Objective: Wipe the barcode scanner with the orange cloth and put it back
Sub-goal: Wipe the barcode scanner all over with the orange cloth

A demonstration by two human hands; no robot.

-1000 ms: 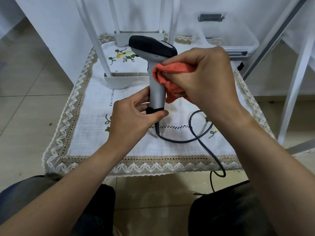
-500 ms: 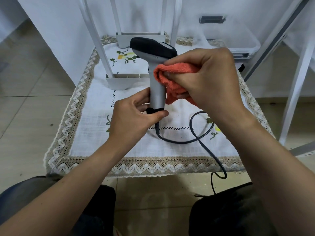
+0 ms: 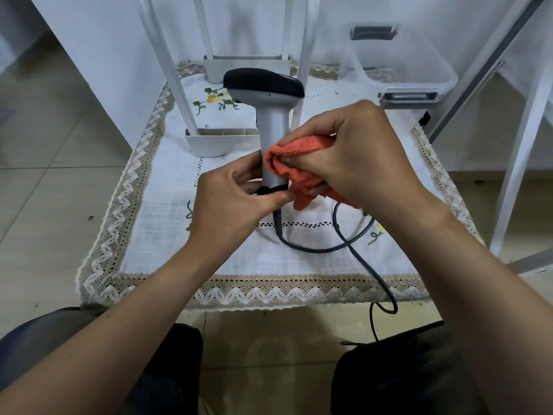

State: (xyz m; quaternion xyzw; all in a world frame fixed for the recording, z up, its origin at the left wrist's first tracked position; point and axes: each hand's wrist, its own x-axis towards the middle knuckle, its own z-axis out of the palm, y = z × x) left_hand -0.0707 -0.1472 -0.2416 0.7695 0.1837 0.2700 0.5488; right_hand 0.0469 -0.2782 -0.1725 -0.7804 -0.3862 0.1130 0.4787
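Barcode scanner held upright | base pinched by left hand | orange cloth pressed against lower handle, gripped by right hand.

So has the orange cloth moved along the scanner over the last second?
Yes. The orange cloth in the right hand has slid down the barcode scanner, from just under its black head to near the left hand.

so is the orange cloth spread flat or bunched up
Bunched up: the orange cloth is crumpled in the right hand, pressed against the scanner's handle.
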